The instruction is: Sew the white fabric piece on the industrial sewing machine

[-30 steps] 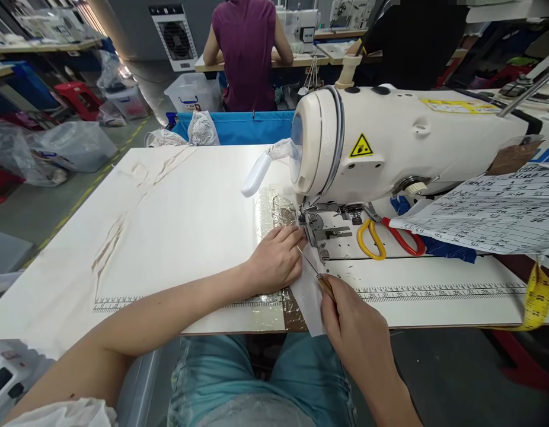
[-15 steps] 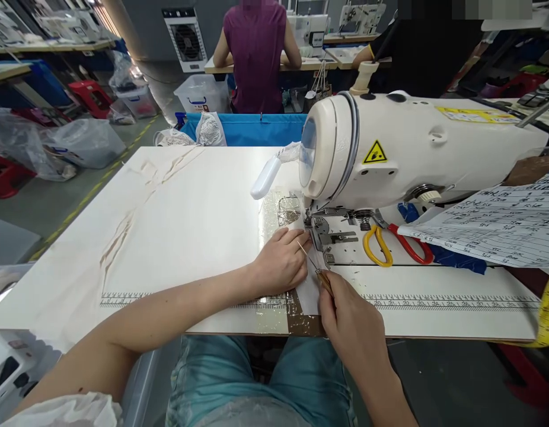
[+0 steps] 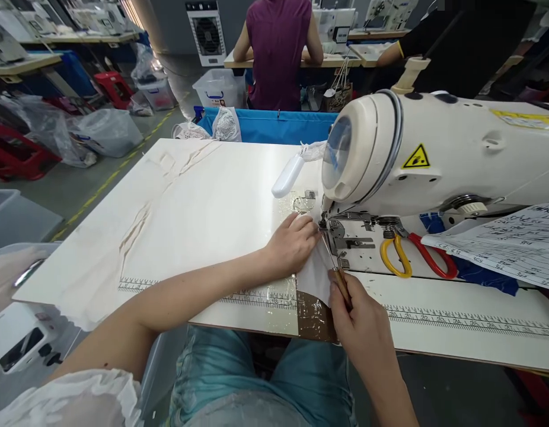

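Since the earlier frames, both hands had crept forward toward the needle, and the white fabric piece [image 3: 314,274] had fed further under the presser foot [image 3: 326,226], so less of it hung over the near edge of the surface [image 3: 203,207]; stitching seemed to be advancing along the seam. The left hand [image 3: 292,244] lay flat with fingers spread, pressing the fabric down just left of the foot. The right hand [image 3: 361,317] was closed around a thin awl [image 3: 335,268] with a wooden handle, its metal tip angled up to the fabric right beside the foot. The fabric lay near the middle of the front edge, over a taped patch and the printed ruler [image 3: 456,320]. Behind it stood the sewing machine [image 3: 434,160]. Yellow-and-red scissors [image 3: 412,256] rested on the machine bed to the right, and a printed sheet [image 3: 510,243] lay toward the right edge. Beyond the far edge, a person in a purple top [image 3: 278,47] stood facing away at another bench.
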Demonstrator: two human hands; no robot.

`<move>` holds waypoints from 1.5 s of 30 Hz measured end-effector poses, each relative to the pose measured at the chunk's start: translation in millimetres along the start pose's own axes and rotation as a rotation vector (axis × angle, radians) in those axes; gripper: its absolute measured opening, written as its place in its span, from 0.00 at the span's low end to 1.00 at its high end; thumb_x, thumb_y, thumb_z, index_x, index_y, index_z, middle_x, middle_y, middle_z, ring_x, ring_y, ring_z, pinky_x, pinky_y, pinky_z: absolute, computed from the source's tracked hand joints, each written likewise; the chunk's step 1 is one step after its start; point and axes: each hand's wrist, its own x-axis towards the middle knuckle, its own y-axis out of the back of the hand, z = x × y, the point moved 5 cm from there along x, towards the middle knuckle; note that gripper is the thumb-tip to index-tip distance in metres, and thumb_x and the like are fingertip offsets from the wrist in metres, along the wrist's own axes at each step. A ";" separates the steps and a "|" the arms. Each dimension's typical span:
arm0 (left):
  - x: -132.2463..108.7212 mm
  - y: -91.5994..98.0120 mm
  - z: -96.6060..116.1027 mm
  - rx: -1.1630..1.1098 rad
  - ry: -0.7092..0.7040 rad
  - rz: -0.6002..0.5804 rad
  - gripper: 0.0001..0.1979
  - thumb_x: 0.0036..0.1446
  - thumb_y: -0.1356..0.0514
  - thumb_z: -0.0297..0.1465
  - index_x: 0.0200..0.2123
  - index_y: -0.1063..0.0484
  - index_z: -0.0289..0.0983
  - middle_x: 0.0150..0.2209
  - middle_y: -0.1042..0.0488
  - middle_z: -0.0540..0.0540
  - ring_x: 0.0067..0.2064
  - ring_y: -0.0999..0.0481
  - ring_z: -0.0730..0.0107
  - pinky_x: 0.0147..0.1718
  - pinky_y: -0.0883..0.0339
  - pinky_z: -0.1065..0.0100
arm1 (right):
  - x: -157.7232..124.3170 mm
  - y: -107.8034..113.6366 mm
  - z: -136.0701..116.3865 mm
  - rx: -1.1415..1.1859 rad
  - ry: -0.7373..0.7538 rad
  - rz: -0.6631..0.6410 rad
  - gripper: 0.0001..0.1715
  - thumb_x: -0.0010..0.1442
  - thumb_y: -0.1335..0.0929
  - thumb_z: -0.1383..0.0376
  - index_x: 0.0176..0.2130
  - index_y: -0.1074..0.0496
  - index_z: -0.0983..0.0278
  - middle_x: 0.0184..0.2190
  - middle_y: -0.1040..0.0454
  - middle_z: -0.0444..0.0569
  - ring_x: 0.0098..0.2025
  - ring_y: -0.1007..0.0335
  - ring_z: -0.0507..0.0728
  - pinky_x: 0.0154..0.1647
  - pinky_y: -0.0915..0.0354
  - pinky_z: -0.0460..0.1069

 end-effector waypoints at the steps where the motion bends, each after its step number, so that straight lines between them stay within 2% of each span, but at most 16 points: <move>1: 0.0 1.3 -1.2 0.021 0.005 0.007 0.18 0.67 0.52 0.24 0.54 0.29 0.28 0.55 0.30 0.38 0.61 0.38 0.52 0.64 0.47 0.50 | -1.1 0.2 0.4 0.053 -0.030 -0.042 0.21 0.68 0.42 0.58 0.45 0.27 0.69 0.26 0.22 0.50 0.22 0.27 0.56 0.19 0.38 0.47; 4: -1.8 6.0 0.4 0.039 0.013 0.024 0.18 0.68 0.54 0.22 0.51 0.27 0.29 0.54 0.28 0.39 0.60 0.36 0.55 0.64 0.46 0.53 | -4.3 1.0 -0.3 0.121 -0.090 -0.113 0.22 0.68 0.42 0.56 0.46 0.28 0.67 0.26 0.22 0.50 0.23 0.26 0.57 0.21 0.35 0.47; 9: -8.6 7.6 19.1 -0.056 -0.069 0.042 0.17 0.67 0.50 0.30 0.49 0.27 0.27 0.55 0.29 0.35 0.58 0.34 0.52 0.59 0.40 0.54 | -8.2 0.4 -1.1 0.163 -0.099 -0.143 0.19 0.68 0.42 0.57 0.43 0.29 0.65 0.26 0.23 0.48 0.24 0.26 0.57 0.23 0.35 0.47; 13: -11.1 5.9 25.7 -0.075 -0.078 0.058 0.19 0.66 0.49 0.33 0.51 0.28 0.25 0.55 0.30 0.33 0.58 0.34 0.50 0.59 0.41 0.52 | -13.3 9.8 8.3 0.122 -0.103 -0.077 0.19 0.68 0.41 0.57 0.46 0.28 0.65 0.28 0.22 0.48 0.24 0.26 0.55 0.23 0.36 0.46; 16: -11.2 6.2 25.8 -0.064 -0.087 0.032 0.20 0.65 0.49 0.30 0.54 0.30 0.25 0.56 0.31 0.32 0.58 0.34 0.50 0.60 0.43 0.51 | -17.0 22.7 24.0 0.102 -0.183 -0.001 0.22 0.67 0.40 0.53 0.47 0.26 0.65 0.27 0.23 0.47 0.25 0.26 0.55 0.25 0.34 0.46; 19: -11.4 8.1 26.5 -0.062 -0.082 0.011 0.20 0.66 0.50 0.31 0.54 0.30 0.25 0.56 0.30 0.33 0.58 0.34 0.51 0.61 0.44 0.51 | -19.6 29.9 40.8 0.142 -0.296 0.009 0.25 0.65 0.39 0.49 0.45 0.25 0.64 0.24 0.25 0.46 0.22 0.29 0.54 0.23 0.35 0.45; 22: -12.3 9.2 29.4 -0.051 -0.068 0.005 0.21 0.68 0.51 0.35 0.52 0.29 0.26 0.55 0.30 0.33 0.57 0.34 0.52 0.61 0.44 0.51 | -22.4 28.9 53.3 0.269 -0.409 0.000 0.29 0.63 0.37 0.44 0.47 0.25 0.64 0.24 0.27 0.45 0.21 0.33 0.53 0.22 0.35 0.45; 24: -13.1 9.5 31.7 -0.037 -0.067 0.004 0.21 0.68 0.51 0.35 0.53 0.29 0.26 0.55 0.30 0.33 0.57 0.34 0.52 0.61 0.44 0.51 | -24.1 25.9 57.5 0.331 -0.449 -0.007 0.30 0.62 0.36 0.43 0.48 0.26 0.64 0.25 0.28 0.45 0.22 0.34 0.52 0.21 0.35 0.45; 27: -14.3 9.9 33.6 -0.035 -0.070 -0.016 0.20 0.67 0.51 0.31 0.54 0.31 0.25 0.57 0.31 0.33 0.57 0.34 0.52 0.61 0.44 0.52 | -25.8 23.1 60.2 0.361 -0.469 0.008 0.31 0.62 0.35 0.42 0.47 0.26 0.64 0.25 0.29 0.45 0.22 0.35 0.52 0.21 0.36 0.45; 33: -15.3 12.4 35.9 -0.055 -0.073 -0.054 0.20 0.67 0.51 0.32 0.55 0.31 0.24 0.57 0.31 0.32 0.57 0.34 0.51 0.60 0.44 0.52 | -27.5 20.5 63.0 0.433 -0.482 0.015 0.31 0.62 0.34 0.42 0.48 0.26 0.64 0.25 0.30 0.44 0.20 0.39 0.51 0.19 0.38 0.45; 45: -19.5 10.1 38.8 -0.070 -0.085 -0.002 0.21 0.66 0.49 0.33 0.54 0.31 0.24 0.55 0.31 0.32 0.56 0.33 0.51 0.58 0.41 0.53 | -29.2 20.7 64.0 0.435 -0.490 0.040 0.32 0.61 0.33 0.41 0.49 0.26 0.64 0.25 0.30 0.44 0.20 0.39 0.50 0.19 0.38 0.45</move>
